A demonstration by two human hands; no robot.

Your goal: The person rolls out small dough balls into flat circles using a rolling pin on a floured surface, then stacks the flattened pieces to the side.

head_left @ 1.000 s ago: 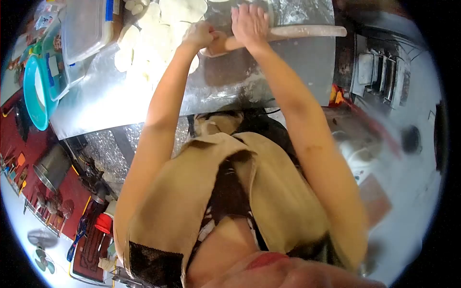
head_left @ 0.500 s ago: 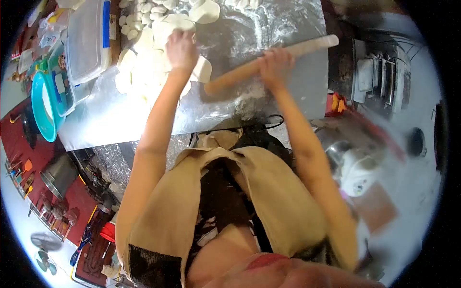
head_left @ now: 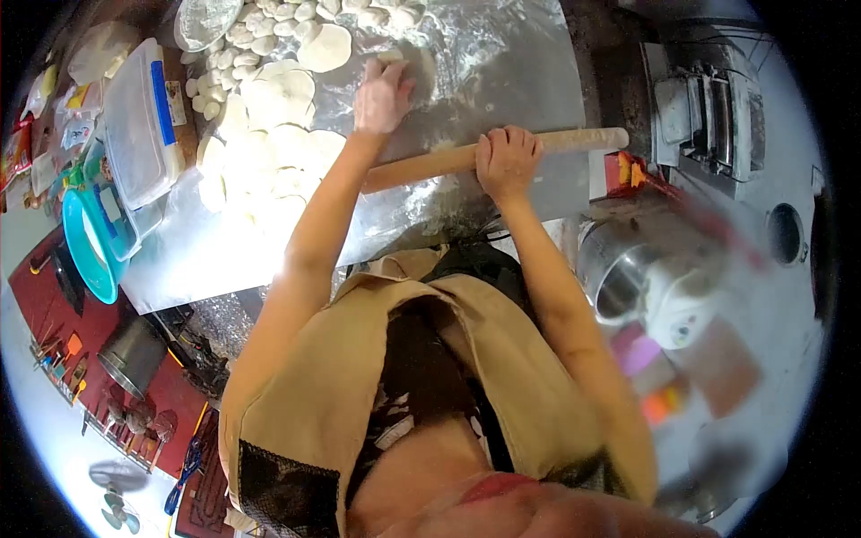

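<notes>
My left hand (head_left: 383,99) is over the floured metal table, its fingers bent around a small dough piece (head_left: 390,56) at the fingertips. My right hand (head_left: 509,163) is closed over a long wooden rolling pin (head_left: 426,169), which lies slantwise on the table with its far end toward the right edge. Left of my left hand, flat dough rounds (head_left: 280,97) overlap in a brightly lit pile. One separate dough round (head_left: 325,47) lies above them. Several small dough balls (head_left: 262,45) are gathered at the upper left.
A bowl of flour (head_left: 206,22) stands at the table's far left corner. A clear lidded box (head_left: 143,125) and a turquoise basin (head_left: 79,255) line the left side. On the right are a metal roller machine (head_left: 713,117) and a steel pot (head_left: 619,269).
My left hand has moved from the pile of flat dough rounds to the small dough piece. My right hand still grips the rolling pin. The camera view has shifted.
</notes>
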